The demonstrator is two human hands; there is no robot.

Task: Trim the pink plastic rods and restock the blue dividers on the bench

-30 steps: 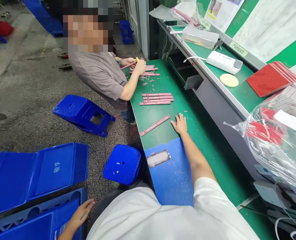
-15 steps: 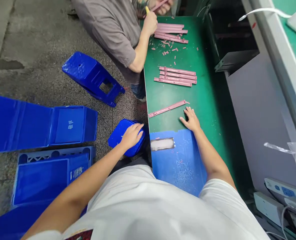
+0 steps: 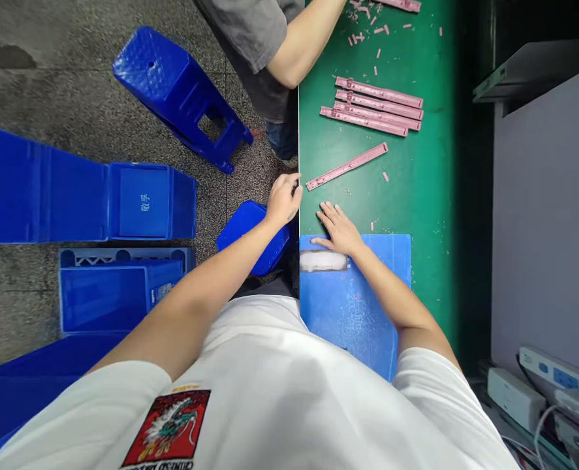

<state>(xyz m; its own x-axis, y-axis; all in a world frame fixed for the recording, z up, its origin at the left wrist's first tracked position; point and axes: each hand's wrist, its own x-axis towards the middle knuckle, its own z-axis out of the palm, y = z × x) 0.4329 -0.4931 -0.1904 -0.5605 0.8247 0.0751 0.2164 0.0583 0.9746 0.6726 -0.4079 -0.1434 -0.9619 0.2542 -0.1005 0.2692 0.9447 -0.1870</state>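
My right hand (image 3: 337,227) lies flat with fingers spread on the green bench (image 3: 416,189), at the far edge of a blue mat (image 3: 362,294). My left hand (image 3: 283,196) hovers at the bench's left edge with fingers curled, close to the near end of a single pink strip (image 3: 346,166); nothing shows in it. A stack of several pink strips (image 3: 375,108) lies further along the bench. A blue stool (image 3: 252,235) stands just below my left hand.
A co-worker's arm (image 3: 303,36) and grey shirt reach over the bench's far end, among small pink offcuts (image 3: 367,32). A tipped blue stool (image 3: 181,91) and blue crates (image 3: 117,287) sit on the floor at left. A grey cabinet (image 3: 548,215) borders the bench at right.
My left hand rose from the blue stool to the bench's edge near the single pink strip. My right hand slid back toward the blue mat. The view tipped further downward.
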